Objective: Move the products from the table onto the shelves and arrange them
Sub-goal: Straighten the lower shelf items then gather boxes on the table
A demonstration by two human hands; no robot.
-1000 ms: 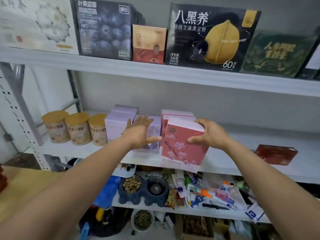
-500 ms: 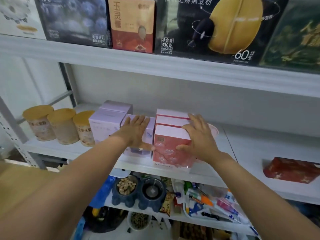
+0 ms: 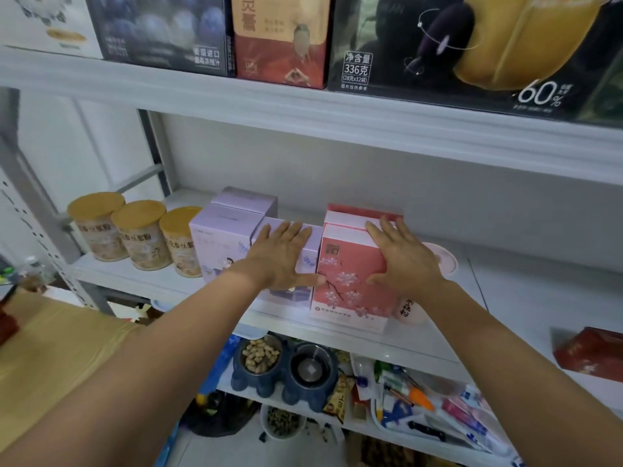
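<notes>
Pink box [image 3: 350, 284]: a moment ago it was tipped at the shelf edge. Now it stands flat on the shelf [image 3: 438, 342], between my two hands.
Left hand [image 3: 279, 257]: flat, with my fingers straight and close together. It lies on a purple box [image 3: 308, 256], and my thumb tip touches the left side of the pink box.
Right hand [image 3: 401, 257]: spread flat over the top right corner of the pink box, with my thumb on its front. It presses and does not pinch.
More pink boxes [image 3: 354, 215]: just past my right fingertips, right behind the front one.
More purple boxes [image 3: 222, 244]: just left of my left hand.
Cans [image 3: 138, 234]: three with tan lids, in a row further left.
Round pink tub [image 3: 441, 261]: just right of my right hand, partly hidden.
Red box [image 3: 590, 355]: lying flat, well off to the right of my right hand.
</notes>
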